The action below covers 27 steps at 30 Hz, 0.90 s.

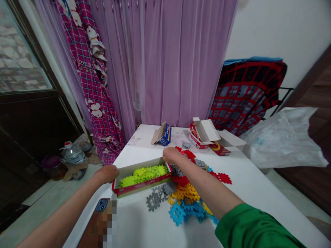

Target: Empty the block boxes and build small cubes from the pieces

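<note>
A long, open red cardboard box [144, 186] sits on the white table, with lime-green plastic gear pieces [146, 173] lying inside. My left hand [107, 173] holds the box at its left end, fingers closed on the rim. At the far right corner, my right hand [170, 154] is closed on the box edge; some of its fingers are hidden. Just right of the box lie loose grey gear pieces [157, 196], yellow ones [186, 193] and blue ones [190, 210]. Red gear pieces [224, 177] are spread partly beneath my right forearm.
At the table's far side stand an open blue box [165, 134] and an open red-and-white box [200, 136]. A phone [97, 220] lies near my left forearm. Beyond the white table's [261, 193] right edge is a white plastic bag [284, 137]. Purple curtains [176, 65] hang behind.
</note>
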Each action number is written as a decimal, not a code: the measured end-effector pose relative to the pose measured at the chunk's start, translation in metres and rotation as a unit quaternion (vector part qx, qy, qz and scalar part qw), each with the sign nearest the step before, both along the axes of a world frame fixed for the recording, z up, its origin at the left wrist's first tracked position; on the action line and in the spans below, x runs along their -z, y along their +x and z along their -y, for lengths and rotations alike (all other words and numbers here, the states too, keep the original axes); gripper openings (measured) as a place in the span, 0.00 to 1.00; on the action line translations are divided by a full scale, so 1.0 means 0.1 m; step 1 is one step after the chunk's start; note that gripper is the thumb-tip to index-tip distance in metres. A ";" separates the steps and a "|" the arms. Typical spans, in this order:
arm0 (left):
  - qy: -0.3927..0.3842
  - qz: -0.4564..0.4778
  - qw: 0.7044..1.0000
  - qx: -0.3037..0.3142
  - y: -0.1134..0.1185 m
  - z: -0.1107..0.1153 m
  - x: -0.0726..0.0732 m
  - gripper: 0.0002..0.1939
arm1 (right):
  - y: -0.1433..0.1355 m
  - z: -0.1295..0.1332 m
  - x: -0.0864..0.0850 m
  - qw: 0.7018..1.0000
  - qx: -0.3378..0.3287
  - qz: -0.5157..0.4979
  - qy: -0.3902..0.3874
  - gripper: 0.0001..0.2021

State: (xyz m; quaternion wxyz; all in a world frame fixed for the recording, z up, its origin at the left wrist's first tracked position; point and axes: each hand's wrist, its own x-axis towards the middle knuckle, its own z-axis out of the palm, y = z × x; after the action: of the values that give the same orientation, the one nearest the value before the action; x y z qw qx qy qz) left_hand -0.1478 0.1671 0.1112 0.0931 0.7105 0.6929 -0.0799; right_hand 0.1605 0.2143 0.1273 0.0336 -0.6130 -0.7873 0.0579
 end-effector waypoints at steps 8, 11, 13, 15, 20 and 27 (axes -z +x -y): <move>0.110 0.025 0.992 -0.057 0.58 -0.20 -0.26 0.24 | 0.50 0.05 -0.25 0.992 0.089 0.006 0.087 0.16; 0.167 0.063 0.981 -0.074 0.95 -0.29 -0.29 0.25 | 0.73 0.06 -0.24 0.982 0.143 0.002 0.122 0.19; 0.203 0.089 0.972 -0.082 1.18 -0.30 -0.26 0.25 | 0.87 0.09 -0.18 0.971 0.183 -0.014 0.153 0.20; 0.231 0.113 0.962 -0.090 1.36 -0.29 -0.20 0.25 | 0.99 0.13 -0.08 0.958 0.223 -0.036 0.175 0.19; 0.265 0.155 0.947 -0.090 1.65 -0.20 0.01 0.24 | 1.22 0.27 0.13 0.936 0.298 -0.069 0.171 0.18; 0.333 0.197 0.921 -0.031 1.77 -0.04 0.30 0.25 | 1.41 0.49 0.34 0.899 0.335 -0.203 0.197 0.19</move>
State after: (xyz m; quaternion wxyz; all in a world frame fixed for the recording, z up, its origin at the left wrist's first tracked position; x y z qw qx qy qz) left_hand 0.0292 0.1710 0.0815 -0.0120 0.6799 0.6689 0.3002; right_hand 0.3012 0.1651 0.0934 0.3302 -0.7961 -0.5070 0.0102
